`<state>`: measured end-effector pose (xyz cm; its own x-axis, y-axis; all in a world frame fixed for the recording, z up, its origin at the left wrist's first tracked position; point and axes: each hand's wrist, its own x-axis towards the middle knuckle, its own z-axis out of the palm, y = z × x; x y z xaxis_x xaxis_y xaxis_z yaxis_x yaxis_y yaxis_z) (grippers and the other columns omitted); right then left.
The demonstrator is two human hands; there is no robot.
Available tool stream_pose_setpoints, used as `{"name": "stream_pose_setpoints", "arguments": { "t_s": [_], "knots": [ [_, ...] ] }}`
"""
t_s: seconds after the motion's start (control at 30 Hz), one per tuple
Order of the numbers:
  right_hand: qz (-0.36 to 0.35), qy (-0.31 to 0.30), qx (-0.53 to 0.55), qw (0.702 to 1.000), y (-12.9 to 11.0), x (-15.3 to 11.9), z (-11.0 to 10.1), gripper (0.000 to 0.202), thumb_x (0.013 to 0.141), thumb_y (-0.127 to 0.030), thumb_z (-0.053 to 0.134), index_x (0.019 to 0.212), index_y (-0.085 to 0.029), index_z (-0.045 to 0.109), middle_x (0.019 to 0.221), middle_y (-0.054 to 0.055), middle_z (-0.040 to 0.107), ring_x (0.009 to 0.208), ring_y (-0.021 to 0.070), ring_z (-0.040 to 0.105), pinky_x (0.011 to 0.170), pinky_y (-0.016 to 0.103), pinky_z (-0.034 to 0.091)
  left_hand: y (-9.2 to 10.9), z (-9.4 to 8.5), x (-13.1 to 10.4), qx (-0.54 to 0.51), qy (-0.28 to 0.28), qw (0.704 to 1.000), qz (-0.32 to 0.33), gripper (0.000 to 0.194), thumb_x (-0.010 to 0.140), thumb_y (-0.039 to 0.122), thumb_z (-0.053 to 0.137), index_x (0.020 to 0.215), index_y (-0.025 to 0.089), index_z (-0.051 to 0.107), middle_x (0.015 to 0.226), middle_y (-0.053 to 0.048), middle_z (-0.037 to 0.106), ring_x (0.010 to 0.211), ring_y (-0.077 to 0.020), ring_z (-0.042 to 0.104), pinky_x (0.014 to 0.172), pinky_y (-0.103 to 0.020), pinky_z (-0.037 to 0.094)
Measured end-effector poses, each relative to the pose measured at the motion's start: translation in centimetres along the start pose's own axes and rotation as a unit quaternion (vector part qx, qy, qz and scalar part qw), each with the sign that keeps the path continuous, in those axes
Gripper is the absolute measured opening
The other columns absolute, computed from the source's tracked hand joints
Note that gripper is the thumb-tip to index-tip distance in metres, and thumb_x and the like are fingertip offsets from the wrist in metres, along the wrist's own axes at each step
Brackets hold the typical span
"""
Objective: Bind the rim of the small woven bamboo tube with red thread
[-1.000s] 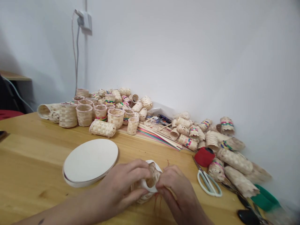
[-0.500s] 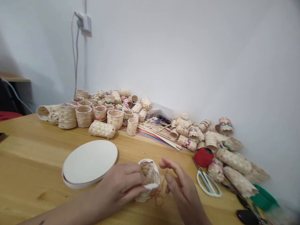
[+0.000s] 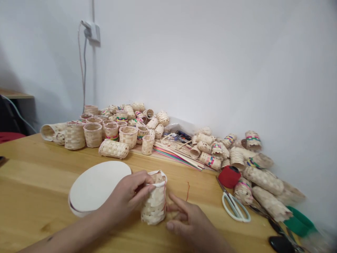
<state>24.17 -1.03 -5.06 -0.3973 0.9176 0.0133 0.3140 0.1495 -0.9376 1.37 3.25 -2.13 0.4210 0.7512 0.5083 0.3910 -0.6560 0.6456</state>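
A small woven basket (image 3: 154, 207) with a white band round its rim stands upright, slightly tilted, near the front of the table. My left hand (image 3: 130, 191) pinches the rim at its left side. Red thread (image 3: 165, 193) runs down the basket's right side, and a loose end sticks up above my right hand (image 3: 185, 218). That hand is just right of the basket, its fingers bent with the thread passing by them; whether they grip it is not clear.
White oval discs (image 3: 100, 186) lie at left. Many woven baskets (image 3: 93, 133) line the wall side, with coloured strips (image 3: 176, 156) between piles. Scissors (image 3: 234, 207), a red object (image 3: 229, 176) and a green bowl (image 3: 300, 221) are at right.
The basket has turned from its opening facing me to nearly upright. My left hand has moved up with it. My right hand has moved lower and left, closer to the basket's side.
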Motion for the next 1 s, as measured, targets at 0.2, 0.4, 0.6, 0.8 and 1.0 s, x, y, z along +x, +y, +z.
{"name": "stream_pose_setpoints", "arguments": {
  "t_s": [0.2,0.4,0.6,0.8,1.0],
  "knots": [
    [0.007,-0.007,-0.076,0.997,-2.8,-1.6,-3.6,0.028,0.080,-0.042,0.064,0.067,-0.017,0.067,0.055,-0.005,0.047,0.051,0.0079,0.035,0.047,0.019,0.026,0.0,-0.2,0.2,-0.034,-0.011,0.999,-0.030,0.028,0.091,0.032,0.046,0.068,0.016,0.053,0.063,0.002,0.051,0.059,-0.0122,0.046,0.055,-0.020,0.034],
    [-0.010,0.368,-0.189,0.910,-2.1,-1.3,-6.9,0.042,0.085,-0.057,0.051,0.073,-0.018,0.063,0.055,-0.002,0.051,0.051,0.0129,0.044,0.048,0.023,0.030,0.6,-0.4,-0.2,-0.034,-0.070,0.995,0.069,0.022,0.092,0.024,0.048,0.073,0.016,0.055,0.068,0.001,0.055,0.060,-0.0110,0.049,0.056,-0.019,0.035],
    [-0.081,0.442,-0.440,0.777,-1.5,-0.9,-6.7,0.034,0.092,-0.043,0.046,0.091,-0.018,0.069,0.084,0.009,0.068,0.078,0.0247,0.060,0.071,0.037,0.045,2.9,-1.2,-1.0,0.111,-0.090,0.957,0.253,0.018,0.097,0.022,0.045,0.085,0.019,0.058,0.077,-0.002,0.059,0.066,-0.0131,0.051,0.060,-0.022,0.037],
    [-0.334,0.293,-0.456,0.771,-4.1,-1.9,-4.4,0.023,0.089,-0.017,0.053,0.109,-0.021,0.063,0.125,0.010,0.053,0.122,0.0263,0.043,0.099,0.045,0.036,2.3,0.2,-1.4,0.146,-0.079,0.941,0.296,0.018,0.097,0.020,0.045,0.086,0.017,0.059,0.077,-0.001,0.059,0.068,-0.0131,0.052,0.061,-0.022,0.040],
    [-0.334,0.139,-0.482,0.798,-4.6,-2.4,-2.7,0.015,0.087,-0.014,0.055,0.095,-0.024,0.063,0.139,0.005,0.042,0.136,0.0298,0.024,0.104,0.048,0.030,2.1,0.9,-1.7,0.149,-0.102,0.942,0.283,0.015,0.099,0.019,0.041,0.102,0.018,0.056,0.084,-0.003,0.062,0.074,-0.0148,0.054,0.065,-0.022,0.042]
  ]
}}
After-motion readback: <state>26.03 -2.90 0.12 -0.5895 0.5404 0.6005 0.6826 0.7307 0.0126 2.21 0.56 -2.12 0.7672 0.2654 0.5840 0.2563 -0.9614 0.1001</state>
